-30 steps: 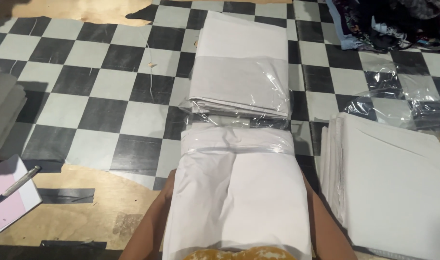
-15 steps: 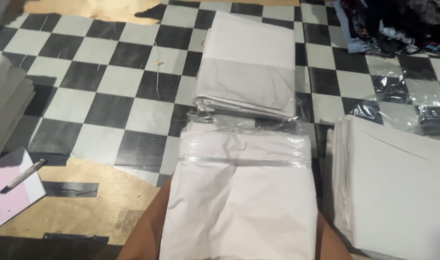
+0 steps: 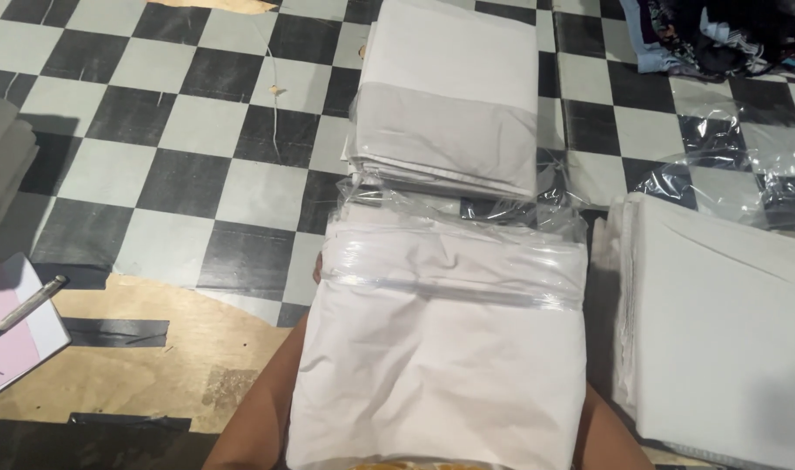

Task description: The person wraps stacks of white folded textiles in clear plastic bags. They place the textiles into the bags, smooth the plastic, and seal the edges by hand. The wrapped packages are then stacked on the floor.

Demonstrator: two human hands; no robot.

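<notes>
Bagging underway: folded sheet at 6 o'clock, far end inside clear bag, bare forearms beneath at 7 and 5, fingers hidden, grip unclear; next, likely sliding bag further on.

The folded sheet at centre is plain white, its far end sheathed in a clear, glossy plastic bag; the folded sheet set beyond it is white with a pale grey band across it. The floor is a checkerboard of black and pale grey-white tiles, with a tan patch crossed by strips of black tape. The stack of folded cloth at right is plain white; the notepad at left is pink and white, with a silver pen on it.
</notes>
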